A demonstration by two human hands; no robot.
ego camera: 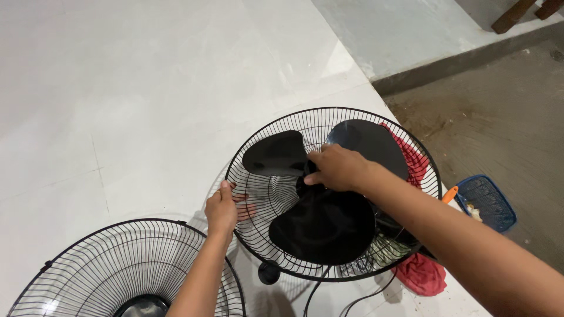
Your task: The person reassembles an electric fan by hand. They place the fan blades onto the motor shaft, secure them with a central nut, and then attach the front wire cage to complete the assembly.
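no packages, labels, signs or screens in view.

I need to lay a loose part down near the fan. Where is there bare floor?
The white tiled floor is bare above and left of the round black wire fan guard holding the black three-bladed propeller. It is crowded below: the detached black wire grille, the left hand, the cables and the red cloth.

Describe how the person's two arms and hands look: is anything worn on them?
Both arms are bare from the frame edge to the fingertips: no sleeves, no gloves. The left hand shows no ring, watch or band on the side in view; nor does the right hand. The nails look short and unpainted, though they are small in the picture. No marks or tattoos can be seen.
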